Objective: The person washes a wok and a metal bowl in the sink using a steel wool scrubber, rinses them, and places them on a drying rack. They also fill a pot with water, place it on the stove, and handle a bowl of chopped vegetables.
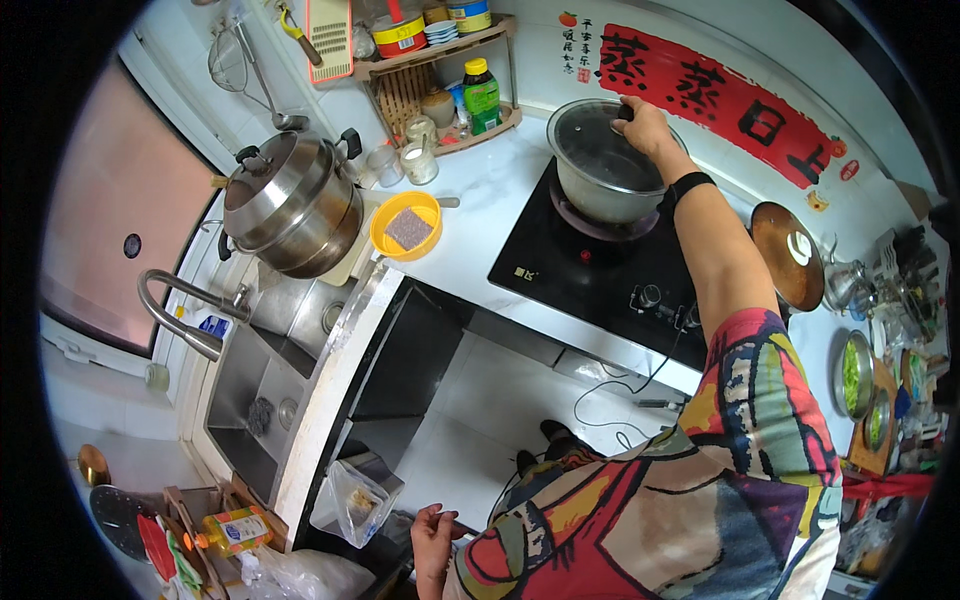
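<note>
My right hand (643,129), with a black band at its wrist, grips the black knob (625,112) of a glass lid (589,139). The lid rests over a pale cooking pot (600,193), its far edge partly behind my hand and forearm. Beneath the pot is a black electric cooktop (540,251) with a small red light glowing. Down by my side, my left hand (433,536) hangs away from the counter, fingers loosely bent, with nothing visible in it.
A large steel steamer pot (292,210) stands beside the sink (247,420). Near it, a yellow plastic basin (409,199) holds a scouring pad (409,228). Right of the cooktop are a brown pan (780,259) and a steel bowl of chopped greens (840,375). A cord (664,360) hangs from the counter.
</note>
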Available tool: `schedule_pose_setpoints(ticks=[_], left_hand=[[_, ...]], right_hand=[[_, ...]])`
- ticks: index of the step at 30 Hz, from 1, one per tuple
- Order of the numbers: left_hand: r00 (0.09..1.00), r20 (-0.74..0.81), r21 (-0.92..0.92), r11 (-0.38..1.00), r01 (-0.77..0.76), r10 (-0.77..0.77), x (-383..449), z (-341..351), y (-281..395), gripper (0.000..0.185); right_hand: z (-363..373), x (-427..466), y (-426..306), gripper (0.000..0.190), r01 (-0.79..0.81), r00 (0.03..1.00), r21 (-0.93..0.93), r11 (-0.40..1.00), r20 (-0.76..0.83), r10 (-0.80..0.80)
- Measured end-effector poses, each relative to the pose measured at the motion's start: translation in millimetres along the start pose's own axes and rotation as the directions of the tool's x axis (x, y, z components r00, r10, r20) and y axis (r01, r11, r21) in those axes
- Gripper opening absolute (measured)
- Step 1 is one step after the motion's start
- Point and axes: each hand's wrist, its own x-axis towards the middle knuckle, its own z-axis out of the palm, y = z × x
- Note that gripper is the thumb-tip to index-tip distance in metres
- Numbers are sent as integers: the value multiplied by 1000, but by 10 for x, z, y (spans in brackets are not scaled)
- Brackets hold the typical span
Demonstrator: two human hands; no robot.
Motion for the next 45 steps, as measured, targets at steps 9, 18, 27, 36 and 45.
schedule_pose_setpoints(ticks=[9, 18, 27, 36, 45], left_hand=[[989, 145, 59, 998, -3, -5, 185, -46, -19, 37], [910, 414, 247, 959, -139, 26, 534, 152, 123, 40], [817, 577, 405, 864, -298, 11, 511, 725, 158, 39], [761, 649, 448, 803, -392, 10, -69, 1696, -47, 39], [656, 752, 449, 777, -441, -62, -888, 3031, -611, 33]], right_hand=[[-369, -808, -449, 30, -67, 914, 332, 941, -359, 192], [-223, -4334, -712, 13, -387, 902, 574, 722, 400, 165], [-668, -6001, 91, 12, -718, 692, 455, 527, 382, 613], [-1313, -6617, 855, 11, -723, 621, 593, 355, 330, 711], [-2289, -7756, 2138, 6, -718, 521, 619, 320, 172, 836]])
